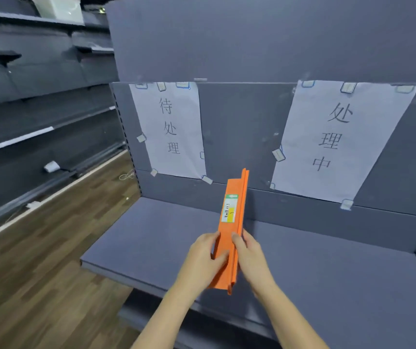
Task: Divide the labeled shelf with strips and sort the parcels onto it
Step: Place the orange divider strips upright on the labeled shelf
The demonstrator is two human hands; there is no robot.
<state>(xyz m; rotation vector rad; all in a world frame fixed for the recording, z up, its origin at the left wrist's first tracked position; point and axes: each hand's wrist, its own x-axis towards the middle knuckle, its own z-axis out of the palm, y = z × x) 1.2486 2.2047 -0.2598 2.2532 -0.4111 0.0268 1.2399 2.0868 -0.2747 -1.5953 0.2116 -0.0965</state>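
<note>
At centre frame, the left hand (203, 255) and right hand (249, 258) both grip the near end of an orange strip (232, 222), which lies lengthwise over the grey shelf (151, 235). Behind it, a left paper label (169, 129) and a right paper label (340, 139) hang on the back panel.

I read two handwritten paper signs taped to the shelf's back panel: left sign (170, 129) reads 待处理; right sign (337, 139) reads 处理中. The sticker (229, 209) on the orange strip (229, 238) carries writing too small to read.
</note>
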